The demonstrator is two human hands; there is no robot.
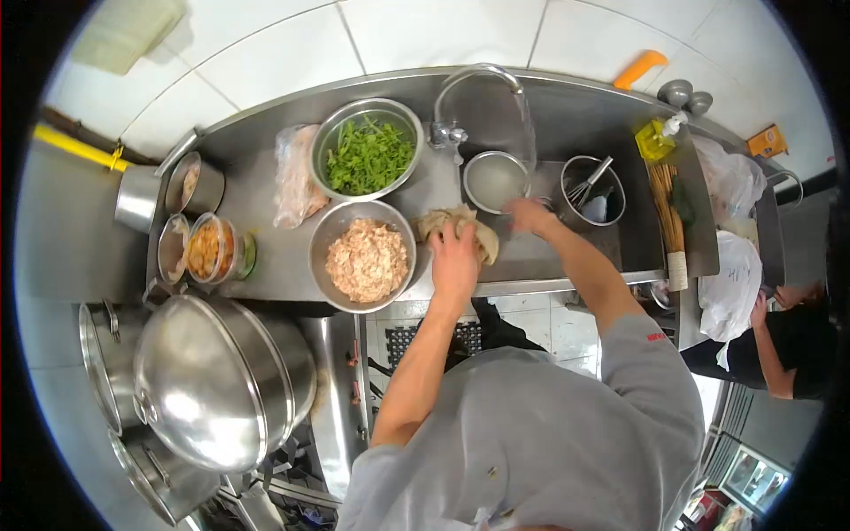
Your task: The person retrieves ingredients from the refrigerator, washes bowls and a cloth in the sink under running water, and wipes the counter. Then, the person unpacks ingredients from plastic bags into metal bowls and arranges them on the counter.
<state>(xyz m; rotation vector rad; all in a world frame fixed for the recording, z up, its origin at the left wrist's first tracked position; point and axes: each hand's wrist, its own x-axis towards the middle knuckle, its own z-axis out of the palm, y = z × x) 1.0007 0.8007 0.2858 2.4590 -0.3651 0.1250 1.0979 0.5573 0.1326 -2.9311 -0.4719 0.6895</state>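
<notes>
My left hand [455, 263] presses down on a crumpled beige cloth [485, 235] at the edge of the counter, its fingers curled over the fabric. In the sink beside it, my right hand [529, 216] is smeared by motion, close to the rim of a round metal bowl [497, 180] with a cloudy greyish inside. I cannot make out whether those fingers hold anything. Left of the cloth sits a metal bowl [316, 265] of pinkish ground mixture [366, 259]. Behind that stands a larger bowl [320, 142] heaped with chopped green leaves [370, 157].
A curved faucet [447, 133] arches over the sink. Right of it stand a pot [618, 188] with a whisk [588, 183], a yellow bottle [653, 140] and sticks [668, 208]. Bagged meat [298, 177], food containers [211, 250] and a large lidded pot [208, 380] are left. Another person's arm [772, 354] shows far right.
</notes>
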